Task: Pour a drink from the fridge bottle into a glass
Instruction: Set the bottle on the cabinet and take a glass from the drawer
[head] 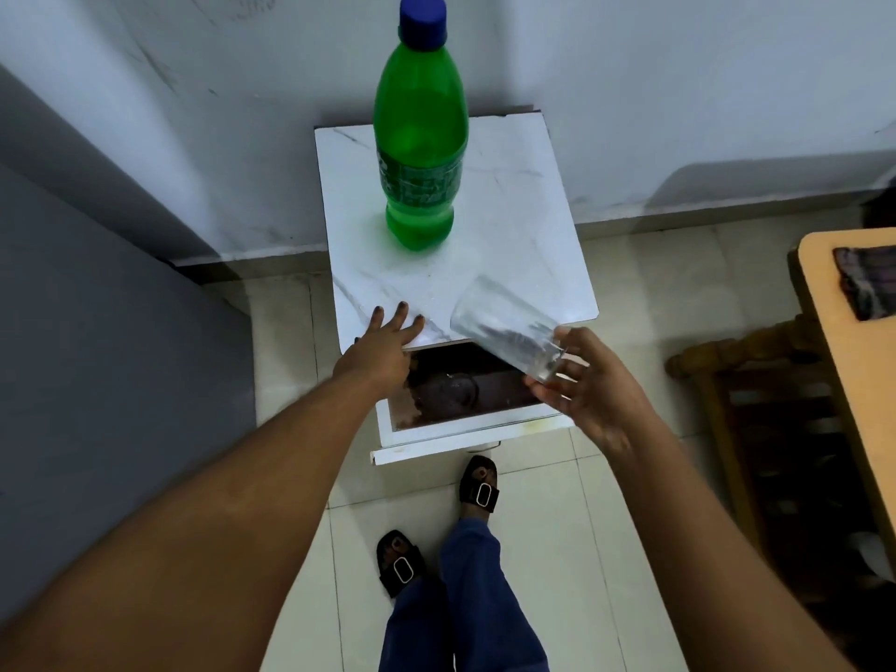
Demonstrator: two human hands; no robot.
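Note:
A green plastic bottle with a blue cap stands upright on the far part of a small white marble-topped stand. My right hand holds a clear empty glass by its base, tilted with the mouth pointing up and left over the stand's front right corner. My left hand lies flat on the stand's front edge, fingers spread, holding nothing. The bottle is well beyond both hands.
A grey fridge side fills the left. A wooden table with a dark cloth and a wooden chair stand at the right. The stand's lower compartment is open and dark. My feet are on the tiled floor below.

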